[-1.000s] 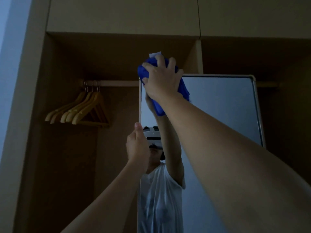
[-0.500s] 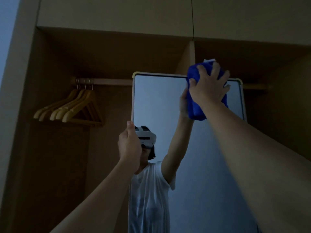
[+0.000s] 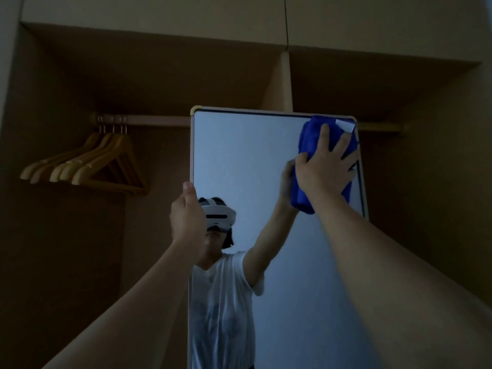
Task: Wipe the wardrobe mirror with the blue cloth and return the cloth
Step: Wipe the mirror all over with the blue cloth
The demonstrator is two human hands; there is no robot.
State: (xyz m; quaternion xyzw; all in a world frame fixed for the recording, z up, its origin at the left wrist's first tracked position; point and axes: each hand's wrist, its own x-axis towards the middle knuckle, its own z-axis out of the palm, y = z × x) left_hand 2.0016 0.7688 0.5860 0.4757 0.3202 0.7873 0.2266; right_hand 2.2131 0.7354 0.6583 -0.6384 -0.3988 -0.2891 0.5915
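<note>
My right hand (image 3: 323, 169) now presses the blue cloth (image 3: 312, 161) against the mirror's (image 3: 239, 155) upper right corner; a second ago it was at the upper left corner, and half a second ago it was short of the right edge. The cloth's white tag (image 3: 344, 125) now sits just under the top frame rather than above it. My view has swung, so the mirror sits nearer the frame's centre.

mirror (image 3: 247, 161) bottom cut by lower frame edge | blue cloth (image 3: 308, 145) partly under right hand (image 3: 323, 170) | left hand (image 3: 187, 217) fingers hidden behind mirror edge
</note>
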